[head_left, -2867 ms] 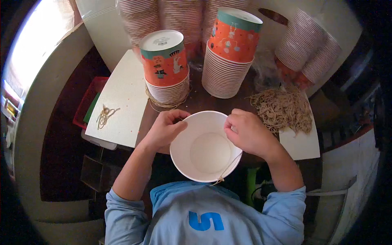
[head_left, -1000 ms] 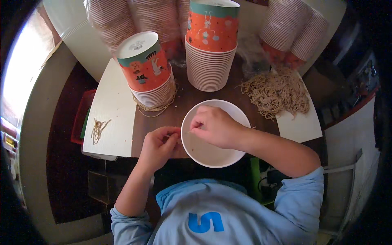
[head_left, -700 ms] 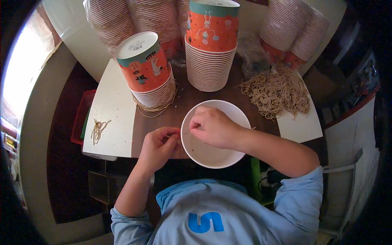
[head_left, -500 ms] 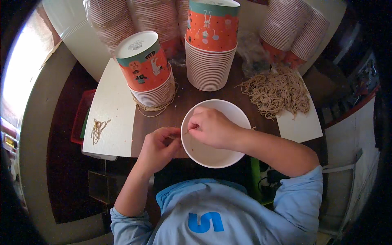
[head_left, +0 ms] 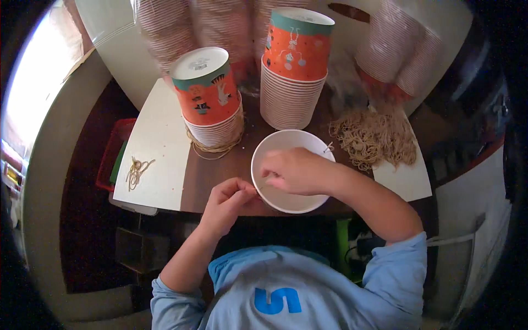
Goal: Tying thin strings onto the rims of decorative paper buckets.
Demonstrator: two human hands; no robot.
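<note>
Bucket (head_left: 297, 204), white inside, sits at the near edge of the brown table (head_left: 209, 170), its mouth facing up and its long axis roughly upright. The left hand (head_left: 228, 203) has thumb and forefinger drawn nearly together at the bucket's left side; what they grip, I cannot tell. The right hand (head_left: 296, 169) reaches over the rim, fingers bent close together inside; their grip is hidden. A knotted cord (head_left: 328, 147) shows at the far-right rim. Beyond stand two upturned stacks (head_left: 206, 93), and a cord pile (head_left: 379, 137) lies right.
</note>
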